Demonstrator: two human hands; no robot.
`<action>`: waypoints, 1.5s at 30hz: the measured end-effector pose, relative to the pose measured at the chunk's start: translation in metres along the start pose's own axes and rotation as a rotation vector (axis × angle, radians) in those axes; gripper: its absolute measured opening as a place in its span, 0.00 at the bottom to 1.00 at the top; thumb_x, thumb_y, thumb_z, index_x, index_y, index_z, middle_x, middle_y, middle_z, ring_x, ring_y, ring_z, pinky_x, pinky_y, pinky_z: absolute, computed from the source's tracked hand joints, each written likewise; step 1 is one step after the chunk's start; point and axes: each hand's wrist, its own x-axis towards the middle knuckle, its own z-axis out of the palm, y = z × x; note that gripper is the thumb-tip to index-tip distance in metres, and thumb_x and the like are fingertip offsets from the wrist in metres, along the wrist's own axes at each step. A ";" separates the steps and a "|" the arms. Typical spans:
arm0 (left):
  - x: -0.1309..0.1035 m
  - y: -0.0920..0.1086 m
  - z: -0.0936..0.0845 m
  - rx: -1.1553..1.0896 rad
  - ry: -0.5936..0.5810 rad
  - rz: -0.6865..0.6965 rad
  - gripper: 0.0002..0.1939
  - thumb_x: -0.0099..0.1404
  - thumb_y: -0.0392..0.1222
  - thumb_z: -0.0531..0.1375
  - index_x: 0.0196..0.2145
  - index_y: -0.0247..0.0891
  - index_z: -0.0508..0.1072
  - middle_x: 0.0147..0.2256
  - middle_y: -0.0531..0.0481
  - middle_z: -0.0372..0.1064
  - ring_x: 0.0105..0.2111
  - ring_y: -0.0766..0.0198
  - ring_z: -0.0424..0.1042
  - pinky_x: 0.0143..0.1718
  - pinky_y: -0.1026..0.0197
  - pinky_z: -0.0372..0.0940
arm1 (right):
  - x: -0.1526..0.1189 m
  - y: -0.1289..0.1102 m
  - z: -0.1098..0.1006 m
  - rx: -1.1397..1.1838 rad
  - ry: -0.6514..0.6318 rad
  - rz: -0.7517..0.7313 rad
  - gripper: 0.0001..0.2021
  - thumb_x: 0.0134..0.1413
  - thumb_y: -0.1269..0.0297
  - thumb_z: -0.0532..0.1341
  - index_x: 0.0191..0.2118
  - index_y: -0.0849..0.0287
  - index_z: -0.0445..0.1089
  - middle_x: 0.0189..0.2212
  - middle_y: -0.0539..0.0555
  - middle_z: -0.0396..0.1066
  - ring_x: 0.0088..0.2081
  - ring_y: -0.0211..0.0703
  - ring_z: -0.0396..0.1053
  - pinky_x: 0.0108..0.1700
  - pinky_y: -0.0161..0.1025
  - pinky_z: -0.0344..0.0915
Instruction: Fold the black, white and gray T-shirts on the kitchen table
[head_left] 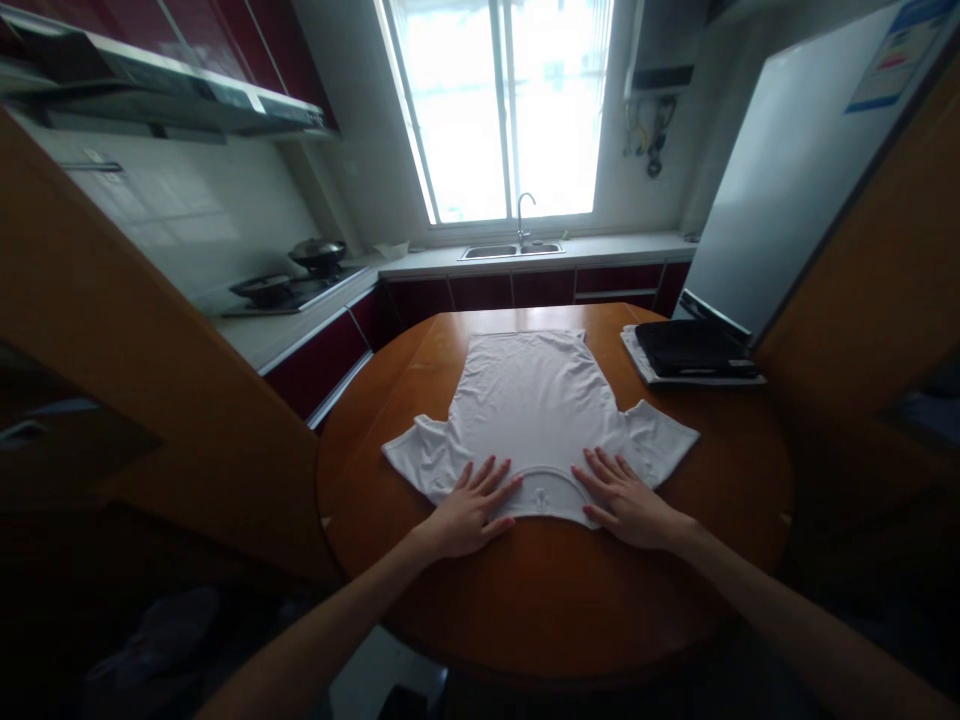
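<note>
A white short-sleeved T-shirt (536, 400) lies spread on a round wooden table (555, 600), its neckline toward me and its hem at the far side. The sleeves reach out to both sides, the left one creased. My left hand (469, 510) rests flat on the shirt's left shoulder beside the collar, fingers spread. On the opposite shoulder, my right hand (626, 500) lies flat too, fingers apart, near the collar's right edge. Between the hands, a small print or label shows inside the neck. Neither hand grips the fabric.
Folded dark clothing (690, 348) sits on a white folded piece at the table's right. Behind the table is a counter with a sink (510, 251); pans (319, 255) stand on the stove at left. A refrigerator (787, 170) rises at right.
</note>
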 end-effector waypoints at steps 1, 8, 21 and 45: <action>-0.011 0.010 0.000 -0.009 -0.017 0.002 0.35 0.75 0.59 0.51 0.73 0.56 0.42 0.74 0.50 0.30 0.73 0.44 0.30 0.69 0.34 0.33 | -0.012 -0.006 0.001 0.020 -0.012 0.000 0.34 0.68 0.48 0.54 0.74 0.50 0.48 0.74 0.59 0.33 0.74 0.59 0.29 0.71 0.61 0.36; -0.039 0.041 -0.015 -0.100 -0.002 0.041 0.33 0.75 0.54 0.54 0.72 0.58 0.48 0.73 0.50 0.39 0.72 0.44 0.38 0.68 0.33 0.45 | -0.046 -0.028 -0.013 0.207 0.036 0.021 0.28 0.67 0.49 0.55 0.68 0.51 0.62 0.71 0.58 0.52 0.72 0.56 0.48 0.70 0.55 0.48; 0.098 -0.092 -0.020 -0.048 0.475 -0.369 0.22 0.73 0.45 0.50 0.58 0.35 0.72 0.63 0.38 0.64 0.66 0.48 0.60 0.67 0.42 0.55 | 0.180 0.125 -0.099 0.126 0.341 0.453 0.27 0.74 0.56 0.40 0.48 0.61 0.76 0.48 0.62 0.77 0.50 0.50 0.73 0.48 0.36 0.62; 0.092 -0.101 0.005 -0.187 0.507 -0.254 0.23 0.73 0.48 0.51 0.61 0.43 0.70 0.64 0.44 0.64 0.66 0.50 0.60 0.67 0.40 0.55 | 0.315 0.235 -0.100 0.057 0.356 0.776 0.18 0.62 0.52 0.61 0.44 0.61 0.80 0.44 0.65 0.79 0.47 0.55 0.75 0.47 0.42 0.67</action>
